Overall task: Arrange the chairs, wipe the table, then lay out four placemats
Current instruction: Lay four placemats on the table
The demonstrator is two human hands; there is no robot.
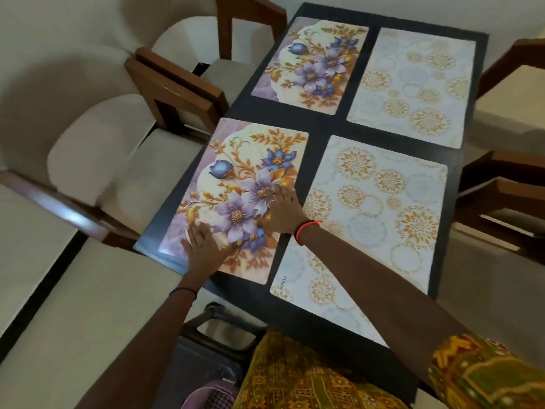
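Observation:
Four placemats lie in a two-by-two grid on the dark table. The near left flowered placemat has both hands flat on it. My left hand presses its near edge with fingers spread. My right hand lies palm down near its right edge, a red thread on the wrist. To the right lies the near pale placemat with gold circles; my right forearm crosses its corner. At the far end lie a second flowered placemat and a second pale placemat.
Two wooden chairs with cream cushions stand along the table's left side, two more along the right. A dark stool or small stand sits below the table's near end. A cream sofa fills the left foreground.

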